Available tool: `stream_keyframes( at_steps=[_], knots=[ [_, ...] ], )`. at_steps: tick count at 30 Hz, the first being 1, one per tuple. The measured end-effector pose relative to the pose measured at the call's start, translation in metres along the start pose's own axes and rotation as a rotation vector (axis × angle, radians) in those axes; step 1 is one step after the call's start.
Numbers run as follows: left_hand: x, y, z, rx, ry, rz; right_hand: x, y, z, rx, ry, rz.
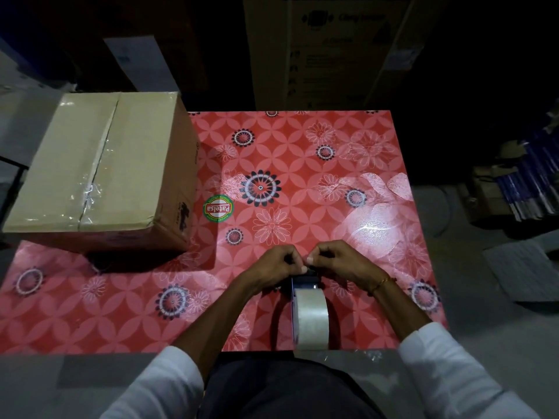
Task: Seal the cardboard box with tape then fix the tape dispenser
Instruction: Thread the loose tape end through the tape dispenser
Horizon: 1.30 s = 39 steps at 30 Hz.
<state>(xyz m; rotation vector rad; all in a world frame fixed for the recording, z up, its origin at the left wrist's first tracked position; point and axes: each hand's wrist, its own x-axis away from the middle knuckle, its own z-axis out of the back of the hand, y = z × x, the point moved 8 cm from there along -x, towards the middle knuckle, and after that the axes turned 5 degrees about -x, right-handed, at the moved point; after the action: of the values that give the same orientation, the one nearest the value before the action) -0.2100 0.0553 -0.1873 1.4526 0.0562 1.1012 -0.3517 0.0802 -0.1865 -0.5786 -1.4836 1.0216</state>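
- Head view: the tape dispenser stands at the near table edge, its long axis running away from the person.
- Left hand and right hand pinch its far end, equally near.
- The cardboard box, taped, sits well apart, far left.

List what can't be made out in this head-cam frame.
- Front end of the tape dispenser: covered by the left hand and right hand.
- Tape end: hidden between the fingertips.
- Cardboard box: near-left corner cut by the frame edge; side print too dark.
- Print on background cartons: dim, blurred.
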Motion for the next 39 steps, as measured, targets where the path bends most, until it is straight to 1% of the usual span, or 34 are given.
stream_keyframes(
  at_steps=[6,11,15,21,25,28,32,39],
  knots=[
    [0.002,-0.001,0.001,0.005,0.007,-0.022,-0.002,0.005,0.000,0.106,-0.017,0.040],
    [0.004,-0.004,-0.001,0.003,-0.021,-0.031,0.005,0.002,0.001,-0.013,-0.004,0.030],
    [0.002,-0.001,0.000,-0.040,-0.003,-0.054,0.007,0.002,-0.001,-0.056,0.002,0.032],
    [0.004,-0.002,0.001,-0.002,0.046,-0.085,0.008,0.006,-0.002,-0.142,0.038,0.019],
    [0.004,-0.002,-0.002,0.023,0.022,-0.098,0.008,0.007,-0.001,-0.122,0.062,0.040],
    [0.004,-0.001,-0.003,0.054,0.011,-0.090,0.009,0.007,0.000,-0.178,0.101,0.053],
    [0.004,0.003,-0.003,0.086,0.069,-0.095,0.007,0.012,0.001,-0.208,0.152,0.039],
    [0.000,0.005,-0.005,0.099,0.157,-0.088,0.006,0.009,0.000,-0.219,0.173,0.042]
  ],
)
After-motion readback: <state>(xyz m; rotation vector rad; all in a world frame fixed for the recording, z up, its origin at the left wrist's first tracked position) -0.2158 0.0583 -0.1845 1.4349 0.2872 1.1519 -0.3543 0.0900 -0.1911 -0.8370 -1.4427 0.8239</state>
